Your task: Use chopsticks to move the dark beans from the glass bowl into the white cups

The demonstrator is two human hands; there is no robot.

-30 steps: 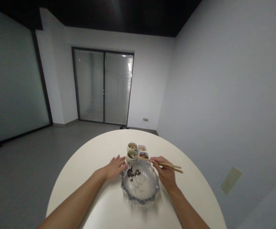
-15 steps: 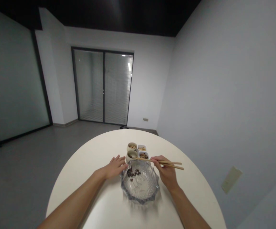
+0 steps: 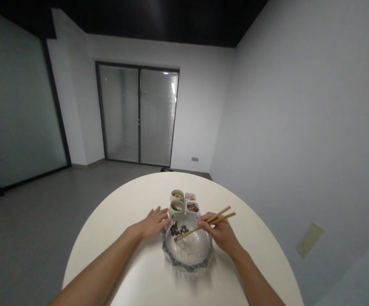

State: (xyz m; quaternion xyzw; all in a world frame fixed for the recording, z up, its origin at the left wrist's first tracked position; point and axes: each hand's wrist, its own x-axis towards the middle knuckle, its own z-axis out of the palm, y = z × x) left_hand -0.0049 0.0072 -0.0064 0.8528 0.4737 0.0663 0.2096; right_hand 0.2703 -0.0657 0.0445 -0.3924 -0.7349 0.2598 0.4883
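A clear glass bowl [image 3: 189,259] with a scalloped rim stands before me, and several dark brown pieces [image 3: 178,229] lie in its left part. My right hand [image 3: 218,231] is closed round a pair of wooden chopsticks [image 3: 214,219]. Their tips reach down into the bowl, at one dark piece; whether they pinch it I cannot tell. My left hand [image 3: 154,223] is open, fingers spread, its thumb by the bowl's left rim. Just behind the bowl is a cream cup [image 3: 177,208] with little visible inside. To its right sits a white dish [image 3: 192,207] of brownish pieces.
Farther back stand a second cream cup [image 3: 177,195] with pale pieces and another small white dish [image 3: 190,197] with light pieces. All rest on a round white table [image 3: 133,276]. A white wall [image 3: 299,127] rises close on the right.
My right hand has swung the chopstick tips from the near cream cup down into the glass bowl, to a dark piece. My left hand has stayed in place.
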